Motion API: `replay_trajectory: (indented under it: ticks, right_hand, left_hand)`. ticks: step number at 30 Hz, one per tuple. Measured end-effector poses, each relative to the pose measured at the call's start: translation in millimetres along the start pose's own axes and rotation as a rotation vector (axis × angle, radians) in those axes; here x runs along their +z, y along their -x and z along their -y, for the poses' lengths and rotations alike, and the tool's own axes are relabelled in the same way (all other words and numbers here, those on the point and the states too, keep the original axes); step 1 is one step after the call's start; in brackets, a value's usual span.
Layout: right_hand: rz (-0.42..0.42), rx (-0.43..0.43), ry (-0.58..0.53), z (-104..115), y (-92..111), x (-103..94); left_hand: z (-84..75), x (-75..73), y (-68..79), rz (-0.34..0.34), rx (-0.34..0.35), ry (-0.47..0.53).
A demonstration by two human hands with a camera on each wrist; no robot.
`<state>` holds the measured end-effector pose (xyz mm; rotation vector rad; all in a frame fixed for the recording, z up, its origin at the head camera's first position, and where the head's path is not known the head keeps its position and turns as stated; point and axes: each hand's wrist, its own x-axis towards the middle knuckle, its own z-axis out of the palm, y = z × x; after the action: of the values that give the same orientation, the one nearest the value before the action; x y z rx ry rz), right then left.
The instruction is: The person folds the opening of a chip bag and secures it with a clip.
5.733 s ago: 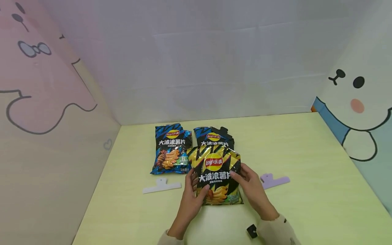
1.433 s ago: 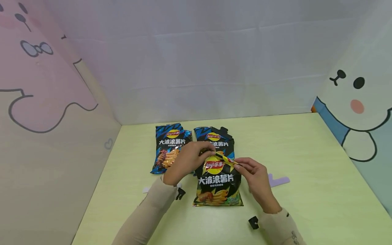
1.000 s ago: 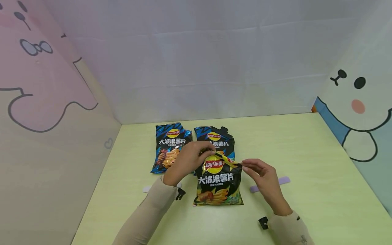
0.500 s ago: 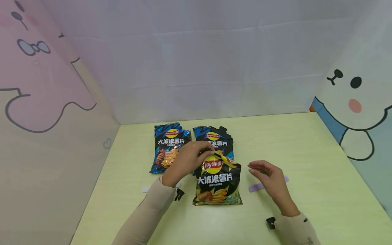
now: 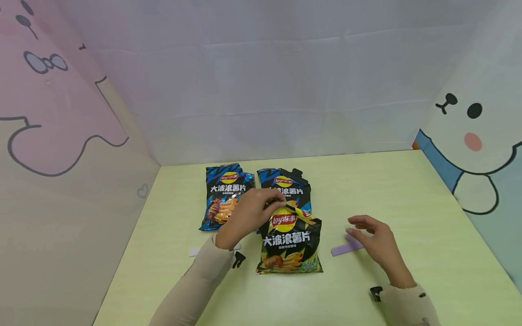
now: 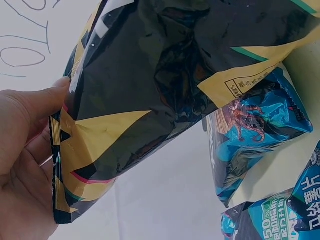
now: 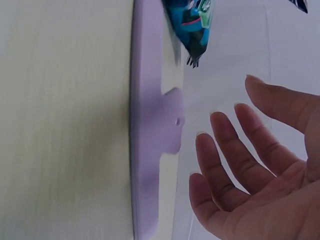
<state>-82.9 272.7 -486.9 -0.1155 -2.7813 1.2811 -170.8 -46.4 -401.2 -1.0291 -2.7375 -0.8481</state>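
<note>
A yellow-and-black chip bag [image 5: 287,246] stands at mid-table in the head view, its top edge folded down. My left hand [image 5: 254,210] pinches that folded top at its left side, thumb on one face and fingers behind, as the left wrist view shows on the bag [image 6: 135,95]. To the right, my right hand [image 5: 375,237] hovers over a purple bag clip [image 5: 344,248] with nothing in its grasp. In the right wrist view its fingers are spread and relaxed, apart from the purple clip [image 7: 152,120] lying on the table.
Behind stand two blue chip bags: one at left [image 5: 222,199], the other [image 5: 285,183] with a black clip [image 5: 297,175] on its top corner. A white clip [image 5: 195,251] lies partly under my left forearm. White fabric [image 5: 261,90] walls the table's back.
Earlier both hands held the yellow bag upright; its top then got folded over. My right hand has since let go of the fold and moved right to above the purple clip. The left hand stays.
</note>
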Motion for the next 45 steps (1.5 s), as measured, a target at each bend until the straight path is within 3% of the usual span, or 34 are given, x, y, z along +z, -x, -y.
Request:
replay_trajectory:
  ticks: [14,31,39,45]
  right_hand:
    - [0.202,-0.011,0.128,-15,1,-16.3]
    - [0.119,-0.06,0.166,-30,-1,-14.8]
    - [0.186,0.004,0.16,-28,0,-21.4]
    - [0.195,-0.001,0.135,-25,1,-24.7]
  left_hand:
    - [-0.7,0.4,1.9,-0.002,-0.011,0.02]
    - [0.7,1.3,1.4,-0.006,-0.009,0.017]
    - [-0.5,1.6,2.5,0.019,-0.046,0.029]
    - [-1.3,2.2,2.7,0.007,-0.032,0.062]
